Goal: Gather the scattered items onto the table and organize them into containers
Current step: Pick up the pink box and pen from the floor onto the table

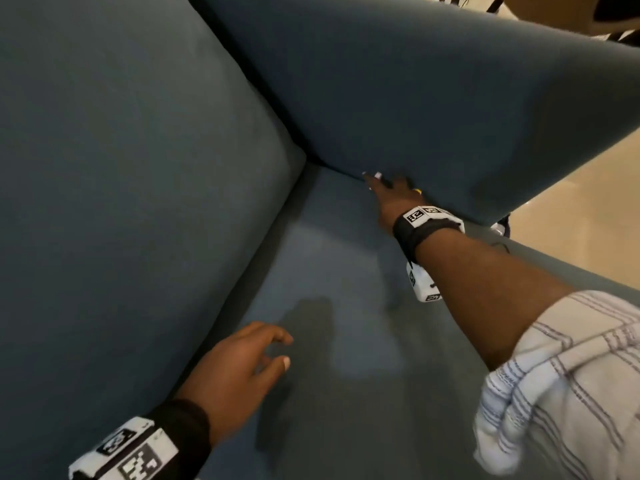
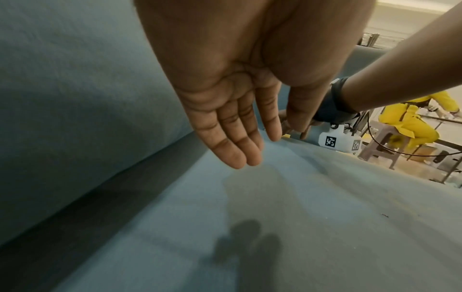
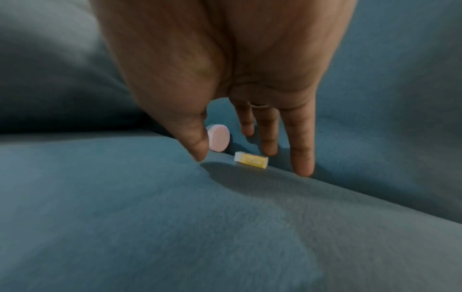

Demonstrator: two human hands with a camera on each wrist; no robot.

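A small yellow and white eraser lies on the blue sofa seat, in the crease against the armrest. Just left of it a pink round disc stands on its edge in the same crease. My right hand reaches down over both, its thumb left of the eraser and its straight fingers right of it, tips on the fabric, holding nothing. In the head view the right hand covers the spot, with a yellow bit showing beside it. My left hand hovers over the seat, fingers relaxed and empty.
The sofa backrest cushion fills the left side. Beyond the armrest lies pale floor. In the left wrist view a person in yellow sits on a stool past the sofa's edge, near table legs and a cable.
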